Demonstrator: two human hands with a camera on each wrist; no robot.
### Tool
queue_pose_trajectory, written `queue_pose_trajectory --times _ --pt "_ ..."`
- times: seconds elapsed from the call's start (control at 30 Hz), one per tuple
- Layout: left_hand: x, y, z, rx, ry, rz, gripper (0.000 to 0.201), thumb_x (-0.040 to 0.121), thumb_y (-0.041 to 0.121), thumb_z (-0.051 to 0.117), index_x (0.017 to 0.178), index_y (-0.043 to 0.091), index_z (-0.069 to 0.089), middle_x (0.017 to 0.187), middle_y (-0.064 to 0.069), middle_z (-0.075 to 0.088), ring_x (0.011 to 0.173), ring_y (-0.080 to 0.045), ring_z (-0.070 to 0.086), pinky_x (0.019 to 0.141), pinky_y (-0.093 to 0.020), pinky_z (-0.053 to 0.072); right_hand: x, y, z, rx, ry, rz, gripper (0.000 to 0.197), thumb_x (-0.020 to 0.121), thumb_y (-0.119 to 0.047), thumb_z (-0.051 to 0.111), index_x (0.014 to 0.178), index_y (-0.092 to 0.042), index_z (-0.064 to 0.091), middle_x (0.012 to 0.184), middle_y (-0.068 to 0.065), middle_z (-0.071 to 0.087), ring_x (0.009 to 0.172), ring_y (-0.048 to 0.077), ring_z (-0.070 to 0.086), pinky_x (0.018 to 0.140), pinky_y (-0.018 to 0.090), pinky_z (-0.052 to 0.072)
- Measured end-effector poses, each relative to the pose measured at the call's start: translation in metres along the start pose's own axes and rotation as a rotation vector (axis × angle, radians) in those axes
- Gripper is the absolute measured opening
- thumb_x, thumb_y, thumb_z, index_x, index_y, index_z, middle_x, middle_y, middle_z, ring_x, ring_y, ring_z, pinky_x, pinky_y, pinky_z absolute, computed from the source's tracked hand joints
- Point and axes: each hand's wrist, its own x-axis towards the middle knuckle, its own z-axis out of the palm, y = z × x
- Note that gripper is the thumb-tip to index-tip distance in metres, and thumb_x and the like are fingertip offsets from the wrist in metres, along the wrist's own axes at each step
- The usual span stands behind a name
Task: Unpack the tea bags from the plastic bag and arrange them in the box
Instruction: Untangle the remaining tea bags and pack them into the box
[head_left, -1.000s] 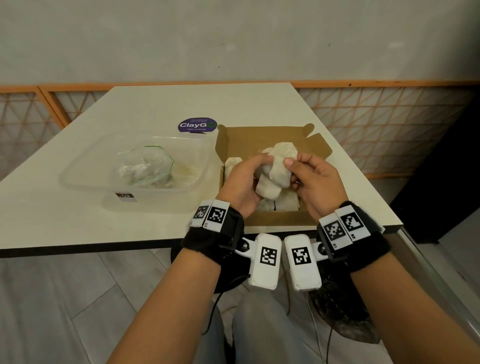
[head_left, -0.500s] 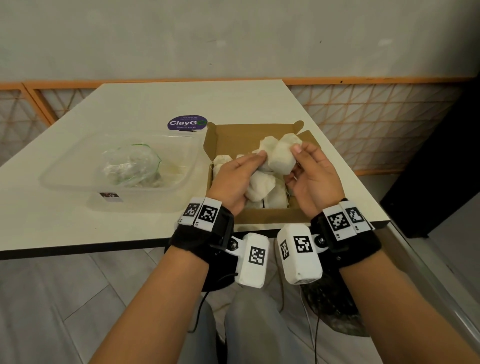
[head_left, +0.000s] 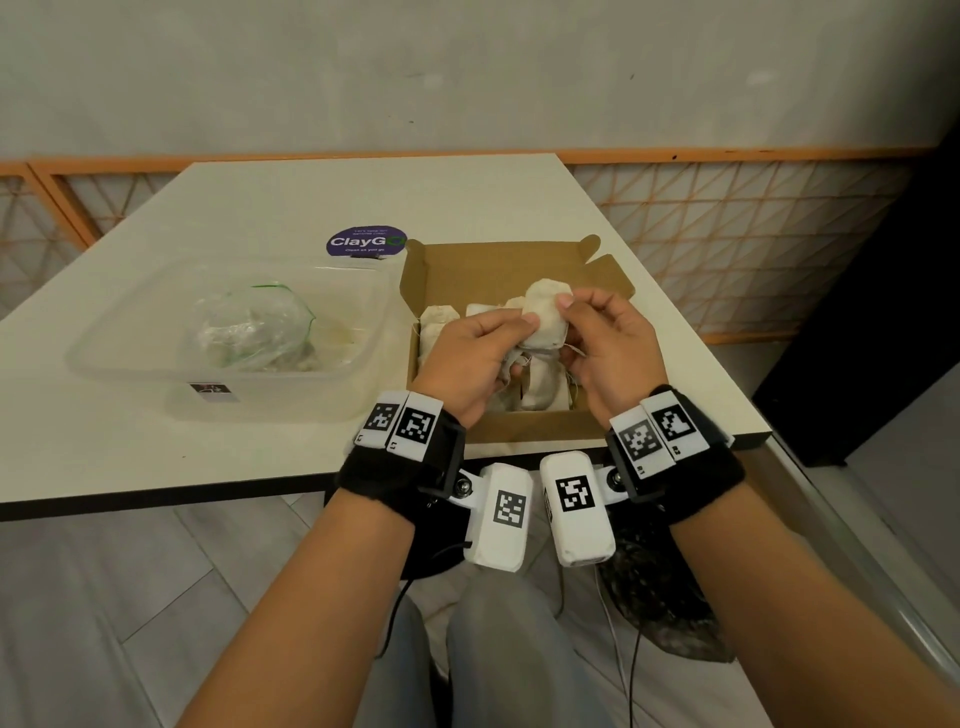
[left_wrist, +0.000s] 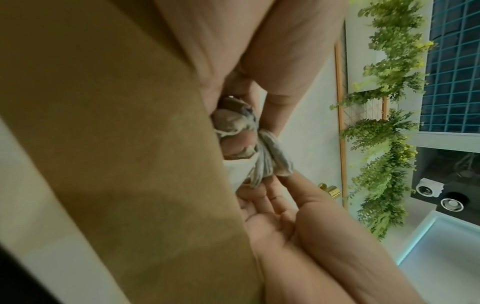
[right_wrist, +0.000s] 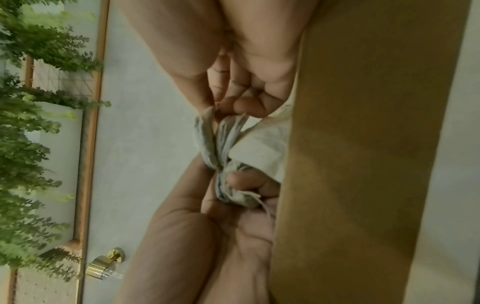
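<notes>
Left hand (head_left: 467, 358): fingers curled round a small bunch of tea bags (head_left: 543, 319), thumb pinching it from the side.
Right hand (head_left: 608, 348): thumb and fingertips pinch the same bunch from the other side.
Bunch: held between both hands, above the open cardboard box (head_left: 498, 270); pale, crumpled paper pouches with loose white strings.
Below the fingers: more tea bags (head_left: 540, 395) lying in the box.
Left of the fingers: clear plastic tub (head_left: 130, 338) with the crumpled plastic bag (head_left: 249, 332) inside.
Beyond the fingers: purple sticker (head_left: 366, 241) on the white table (head_left: 311, 208).
Room: plain wall, orange lattice railing (head_left: 727, 249), grey tiled floor.
</notes>
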Motion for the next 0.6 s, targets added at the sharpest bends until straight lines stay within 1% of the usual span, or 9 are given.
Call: queue_pose_trajectory --times 0.1,0.2,0.27,0.33,0.43,0.47,0.53,0.57,0.6 --pt "0.001 0.001 0.000 -0.038 0.045 0.006 0.013 0.093 0.008 0.057 0.085 0.006 0.067 0.081 -0.008 0.066 0.068 -0.015 0.059 0.060 -0.023 0.047 0.000 -0.004 0.000 0.040 0.030 0.063 0.012 0.088 -0.006 0.059 0.091 -0.017 0.054 0.076 0.004 0.057 0.058 0.008 0.051 0.054 0.020 0.042" --pt "0.000 0.004 0.000 -0.107 0.075 0.001 0.013 0.093 0.007 0.055 0.084 0.005 0.065 0.075 -0.003 0.066 0.058 -0.007 0.060 0.047 -0.016 0.045 0.000 -0.009 -0.003 0.018 0.026 0.117 0.023 0.088 0.004 0.051 0.098 -0.017 0.051 0.078 0.005 0.055 0.059 0.010 0.048 0.055 0.022 0.040" --pt "0.000 0.004 0.000 -0.109 0.083 -0.008 0.013 0.093 0.008 0.056 0.084 0.007 0.065 0.076 -0.002 0.065 0.056 -0.007 0.056 0.045 -0.015 0.042 0.000 -0.017 -0.008 -0.216 -0.027 0.099 0.030 0.087 0.008 0.048 0.107 -0.015 0.051 0.084 0.001 0.055 0.065 0.010 0.050 0.056 0.020 0.042" --pt "0.000 0.004 -0.001 -0.089 0.090 -0.014 0.014 0.093 0.010 0.057 0.082 0.009 0.065 0.075 0.000 0.063 0.054 -0.005 0.052 0.044 -0.014 0.040 0.000 -0.027 -0.015 -0.563 -0.120 0.051 0.038 0.085 0.007 0.051 0.117 -0.014 0.050 0.089 -0.003 0.054 0.068 0.006 0.051 0.053 0.012 0.043" --pt "0.001 0.004 -0.002 -0.088 0.087 -0.015 0.015 0.093 0.011 0.057 0.082 0.010 0.066 0.076 0.000 0.064 0.056 -0.006 0.051 0.045 -0.014 0.040 -0.004 -0.039 -0.019 -0.929 -0.340 0.040 0.039 0.082 -0.001 0.060 0.117 -0.019 0.052 0.096 -0.004 0.053 0.066 0.005 0.051 0.051 0.006 0.041" --pt "0.001 0.004 -0.002 -0.091 0.088 -0.018 0.014 0.093 0.011 0.056 0.083 0.010 0.065 0.078 0.000 0.063 0.058 -0.007 0.050 0.045 -0.014 0.040 -0.007 -0.041 -0.019 -1.017 -0.425 0.053 0.039 0.082 -0.006 0.064 0.116 -0.019 0.052 0.098 -0.004 0.054 0.068 0.005 0.052 0.054 0.006 0.042" --pt "0.001 0.004 -0.002 -0.106 0.096 -0.022 0.011 0.093 0.011 0.056 0.088 0.008 0.065 0.083 -0.003 0.063 0.062 -0.008 0.051 0.045 -0.014 0.039 -0.012 -0.044 -0.019 -1.137 -0.575 0.089 0.042 0.079 -0.018 0.070 0.118 -0.019 0.053 0.101 -0.004 0.056 0.071 0.003 0.052 0.068 0.010 0.043" --pt "0.001 0.004 -0.002 -0.119 0.102 -0.023 0.010 0.093 0.011 0.057 0.090 0.007 0.065 0.086 -0.005 0.063 0.063 -0.009 0.052 0.046 -0.015 0.040 -0.014 -0.045 -0.020 -1.168 -0.625 0.114 0.046 0.077 -0.025 0.072 0.119 -0.020 0.054 0.101 -0.005 0.057 0.073 0.002 0.052 0.073 0.012 0.042" --pt "0.001 0.004 -0.003 -0.132 0.109 -0.022 0.009 0.093 0.012 0.058 0.091 0.008 0.065 0.086 -0.005 0.063 0.063 -0.009 0.052 0.046 -0.015 0.040 -0.017 -0.047 -0.021 -1.197 -0.660 0.133 0.049 0.074 -0.031 0.074 0.118 -0.022 0.055 0.101 -0.007 0.057 0.075 0.002 0.053 0.076 0.012 0.041"
